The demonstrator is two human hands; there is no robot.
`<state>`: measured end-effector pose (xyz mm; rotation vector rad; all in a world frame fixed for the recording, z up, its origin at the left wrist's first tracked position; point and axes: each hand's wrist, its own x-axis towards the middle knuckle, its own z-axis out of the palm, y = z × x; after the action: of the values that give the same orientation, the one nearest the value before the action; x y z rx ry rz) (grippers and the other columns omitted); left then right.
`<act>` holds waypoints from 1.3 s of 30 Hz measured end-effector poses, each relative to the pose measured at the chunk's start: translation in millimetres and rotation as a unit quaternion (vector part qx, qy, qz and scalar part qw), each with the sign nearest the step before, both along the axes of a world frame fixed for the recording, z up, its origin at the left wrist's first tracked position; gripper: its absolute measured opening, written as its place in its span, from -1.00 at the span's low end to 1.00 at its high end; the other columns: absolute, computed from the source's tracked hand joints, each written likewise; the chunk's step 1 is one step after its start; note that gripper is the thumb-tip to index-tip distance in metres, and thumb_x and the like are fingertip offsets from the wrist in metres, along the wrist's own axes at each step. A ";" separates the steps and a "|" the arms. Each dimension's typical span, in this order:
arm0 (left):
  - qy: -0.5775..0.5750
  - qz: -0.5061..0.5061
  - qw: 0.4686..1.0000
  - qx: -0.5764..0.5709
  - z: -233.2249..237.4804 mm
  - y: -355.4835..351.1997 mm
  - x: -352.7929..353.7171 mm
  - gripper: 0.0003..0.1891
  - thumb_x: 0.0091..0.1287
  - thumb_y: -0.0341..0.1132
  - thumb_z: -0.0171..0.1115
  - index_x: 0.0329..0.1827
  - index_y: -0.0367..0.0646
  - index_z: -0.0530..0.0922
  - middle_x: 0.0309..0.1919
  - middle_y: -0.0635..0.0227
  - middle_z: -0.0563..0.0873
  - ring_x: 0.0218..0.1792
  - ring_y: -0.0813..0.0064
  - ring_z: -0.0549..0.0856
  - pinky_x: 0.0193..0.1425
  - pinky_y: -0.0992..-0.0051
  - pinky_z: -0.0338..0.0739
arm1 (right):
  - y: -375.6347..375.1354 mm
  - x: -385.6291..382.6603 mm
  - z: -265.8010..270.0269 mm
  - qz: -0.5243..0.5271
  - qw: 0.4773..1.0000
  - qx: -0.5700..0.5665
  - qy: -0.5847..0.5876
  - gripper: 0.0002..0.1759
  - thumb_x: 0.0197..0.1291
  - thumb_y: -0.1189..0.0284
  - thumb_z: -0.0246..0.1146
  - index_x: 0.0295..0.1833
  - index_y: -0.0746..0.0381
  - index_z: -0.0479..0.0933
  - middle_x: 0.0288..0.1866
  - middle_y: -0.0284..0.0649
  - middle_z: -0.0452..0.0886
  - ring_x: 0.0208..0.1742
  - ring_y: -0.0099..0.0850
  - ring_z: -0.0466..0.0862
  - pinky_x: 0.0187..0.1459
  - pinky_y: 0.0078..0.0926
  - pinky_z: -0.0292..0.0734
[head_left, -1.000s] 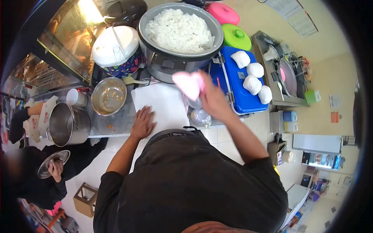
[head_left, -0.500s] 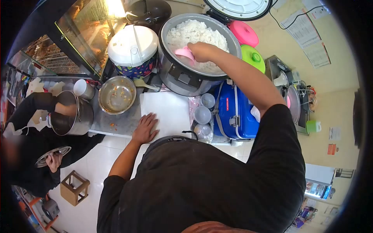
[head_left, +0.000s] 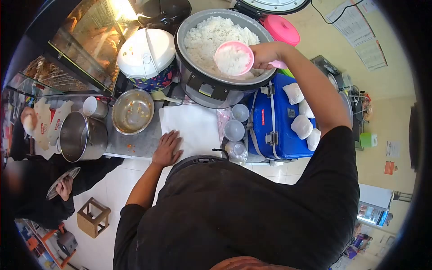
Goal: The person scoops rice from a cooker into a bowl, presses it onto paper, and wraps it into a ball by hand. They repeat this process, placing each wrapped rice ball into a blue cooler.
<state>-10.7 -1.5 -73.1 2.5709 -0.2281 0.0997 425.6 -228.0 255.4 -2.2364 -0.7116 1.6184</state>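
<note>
My right hand (head_left: 266, 56) is closed on the handle of a pink scoop (head_left: 249, 47), which is full of white rice and held over the large open rice cooker (head_left: 207, 85). More rice (head_left: 213, 37) fills the cooker's pot. My left hand (head_left: 167, 149) lies flat with its fingers spread on the left edge of a sheet of white paper (head_left: 193, 128) on the counter. Stacked clear cups (head_left: 234, 130) stand just right of the paper.
A blue cooler (head_left: 281, 126) with white wrapped bundles (head_left: 301, 127) stands right. Left are a metal bowl (head_left: 133, 111), a white-lidded cooker (head_left: 146, 53), a pot (head_left: 83, 137) and a glass display case (head_left: 85, 40). Another person (head_left: 36, 193) holds a lid at the far left.
My right hand has lifted the scoop from the rice, now filled, and moved right. The other person's hand has left the pot and moved up to the left. My left hand stays put.
</note>
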 end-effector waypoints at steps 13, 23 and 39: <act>-0.068 0.076 0.995 -0.016 -1.2 -1.3 -32.6 -0.45 0.30 -0.20 0.48 0.35 -0.07 0.59 0.26 0.17 0.61 0.37 0.05 0.53 0.56 -0.09 0.26 | -22.8 -276.0 -127.5 -0.443 0.747 0.442 0.227 -0.58 0.37 0.48 0.15 0.32 0.23 0.41 -0.22 -0.27 0.49 -0.48 -0.54 0.43 -0.48 -0.50 0.41; -0.051 0.031 0.997 -0.049 -10.7 -14.7 -74.0 -0.65 0.34 -0.24 0.45 0.17 -0.06 0.70 0.20 0.29 0.72 0.30 0.16 0.62 0.44 0.12 0.42 | 4.0 -345.3 -299.2 0.004 0.895 0.162 -0.415 -0.27 0.54 0.34 0.09 0.76 -0.10 0.11 -0.02 0.11 0.62 -0.21 0.10 0.75 -0.18 0.07 0.69; -0.025 0.067 0.994 -0.083 -16.9 -5.2 -51.9 -0.87 0.37 -0.24 0.44 -0.17 -0.06 0.81 -0.04 0.38 0.79 0.14 0.23 0.67 0.29 0.14 0.44 | -100.5 -255.3 -249.8 -0.263 0.844 0.165 -0.437 -0.26 0.54 0.31 0.15 0.73 0.14 0.11 0.53 0.31 0.43 0.43 0.27 0.54 0.45 0.02 0.45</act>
<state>-62.6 -6.8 -90.0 2.4172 -0.0621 0.2233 170.4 -328.4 5.6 -2.5111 -0.4273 0.1492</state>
